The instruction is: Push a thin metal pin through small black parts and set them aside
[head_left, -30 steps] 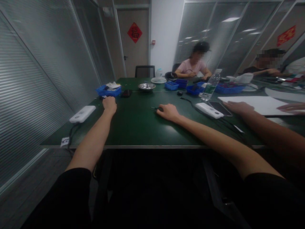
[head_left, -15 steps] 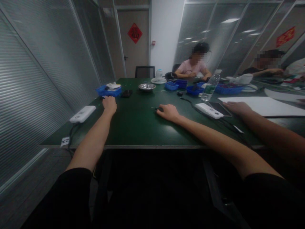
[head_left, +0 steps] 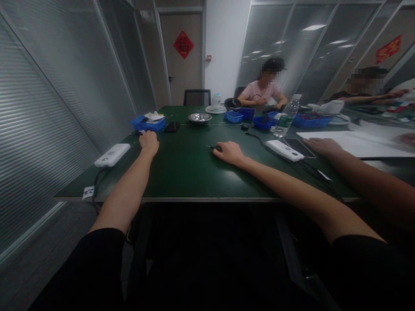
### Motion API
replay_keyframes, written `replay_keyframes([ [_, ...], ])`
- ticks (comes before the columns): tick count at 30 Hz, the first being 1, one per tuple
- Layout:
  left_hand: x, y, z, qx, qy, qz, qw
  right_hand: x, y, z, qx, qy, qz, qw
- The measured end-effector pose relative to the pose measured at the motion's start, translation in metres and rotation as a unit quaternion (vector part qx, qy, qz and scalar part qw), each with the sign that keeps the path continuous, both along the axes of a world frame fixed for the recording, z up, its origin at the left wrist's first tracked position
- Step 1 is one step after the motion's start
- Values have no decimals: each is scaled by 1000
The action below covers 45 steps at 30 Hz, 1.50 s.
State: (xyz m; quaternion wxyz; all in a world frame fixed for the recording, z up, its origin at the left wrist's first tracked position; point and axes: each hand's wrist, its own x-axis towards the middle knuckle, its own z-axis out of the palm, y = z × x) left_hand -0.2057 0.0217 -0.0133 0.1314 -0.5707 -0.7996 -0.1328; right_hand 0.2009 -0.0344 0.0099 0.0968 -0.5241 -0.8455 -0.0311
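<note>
My right hand (head_left: 229, 153) rests on the green table, its fingers closed round the dark handle of a small screwdriver (head_left: 212, 147). The thin metal shaft points left. My left hand (head_left: 149, 141) is closed on the table, just in front of a blue basket (head_left: 147, 125). A small dark thing (head_left: 140, 133) shows at its fingertips, too little of it to name. Beyond and between the hands lie a black phone-like object (head_left: 172, 126) and a shiny metal bowl (head_left: 200, 118).
White power banks (head_left: 113, 155) with cables lie on both sides. To the right stand a water bottle (head_left: 286, 116) and blue trays (head_left: 234, 116). A neighbour's hand (head_left: 324, 147) rests by a phone (head_left: 300, 148) and white paper (head_left: 356, 142). Other people sit farther back.
Both my hands stay where they were. At the far right, a neighbour's white sheet has come down flatter, and a person at the back has moved their arms.
</note>
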Motion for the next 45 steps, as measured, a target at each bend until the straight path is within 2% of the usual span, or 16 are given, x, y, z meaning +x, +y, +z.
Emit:
replay_keyframes([
  [12, -1, -5, -1, 27, -50, -24, 998, -1, 0, -2, 12, -6, -4, 1000],
  [16, -2, -7, 0, 30, -71, -70, 995, 0, 1, -4, 18, -2, 7, 1000],
  [19, 2, -6, 0, 28, -87, -136, 987, 1, 1, -5, 29, 6, 18, 999],
  [22, 16, -4, 0, 24, -106, -230, 967, 2, 1, -6, 37, 15, 34, 999],
  [26, 46, -2, -2, 16, -144, -356, 923, 4, 3, -6, 43, 23, 50, 998],
  [32, 102, -4, -8, -2, -208, -485, 850, 5, 6, -9, 55, 36, 56, 996],
  [35, 123, -6, -12, -8, -232, -520, 822, 6, 6, -11, 64, 44, 58, 995],
  [38, 135, -8, -15, -11, -249, -535, 807, 6, 8, -13, 72, 51, 59, 994],
  [45, 137, -11, -14, -12, -257, -544, 798, 7, 13, -18, 90, 67, 49, 993],
])
